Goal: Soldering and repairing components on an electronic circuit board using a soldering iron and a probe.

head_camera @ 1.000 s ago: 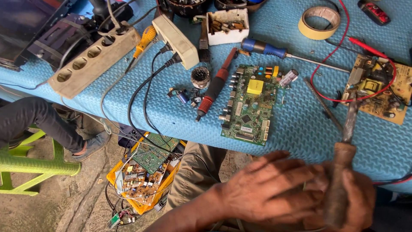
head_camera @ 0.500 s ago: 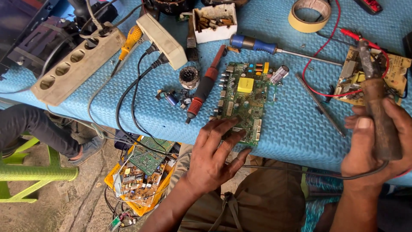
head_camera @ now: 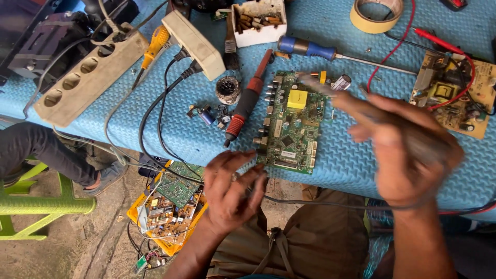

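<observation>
A green circuit board (head_camera: 290, 124) with a yellow part lies on the blue mat (head_camera: 341, 160) near its front edge. My left hand (head_camera: 232, 188) rests at the board's near left corner, fingers spread, holding nothing. My right hand (head_camera: 408, 147) is blurred with motion and grips a soldering iron (head_camera: 330, 93) by its wooden handle; the metal tip hangs over the board's upper right part. Its dark cord runs under my right wrist toward my lap.
A red-handled tool (head_camera: 247, 101), a blue-handled screwdriver (head_camera: 310, 49), a small round tin (head_camera: 227, 89), a tape roll (head_camera: 376, 13), a brown board with red leads (head_camera: 454, 95) and a beige power strip (head_camera: 88, 77) lie on the mat. A yellow box of boards (head_camera: 168, 206) sits on the floor. Another person's leg (head_camera: 46, 152) is at left.
My right hand swung the soldering iron leftward and down, so its tip now points over the green board. My left hand shifted slightly to the board's near left corner.
</observation>
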